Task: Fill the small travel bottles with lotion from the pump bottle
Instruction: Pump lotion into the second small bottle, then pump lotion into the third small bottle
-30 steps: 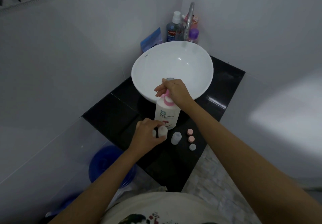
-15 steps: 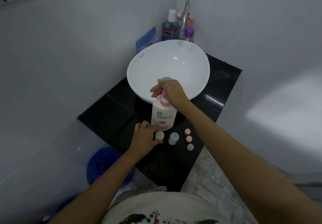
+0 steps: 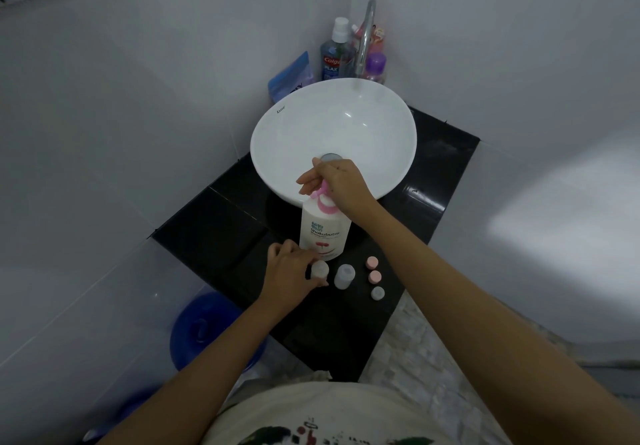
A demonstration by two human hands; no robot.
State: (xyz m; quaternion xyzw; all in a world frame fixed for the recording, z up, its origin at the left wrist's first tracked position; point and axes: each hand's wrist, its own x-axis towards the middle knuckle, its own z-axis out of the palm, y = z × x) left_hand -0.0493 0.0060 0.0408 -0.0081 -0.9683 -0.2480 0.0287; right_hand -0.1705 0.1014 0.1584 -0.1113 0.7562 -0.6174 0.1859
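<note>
At the middle of the frame I see a black counter (image 3: 214,233) in a white-tiled corner, carrying a white basin (image 3: 374,126) under a tap (image 3: 366,32). My right hand (image 3: 341,186) curls over the pump bottle's (image 3: 323,233) pink head. My left hand (image 3: 291,273) pinches one travel bottle (image 3: 319,268); another (image 3: 344,275) stands just beside it, then three caps (image 3: 374,276). Toiletries crowd behind the basin; a blue bucket (image 3: 204,328) sits lower left.

Pump head (image 3: 323,199) mostly hidden beneath right hand (image 3: 341,186).
</note>
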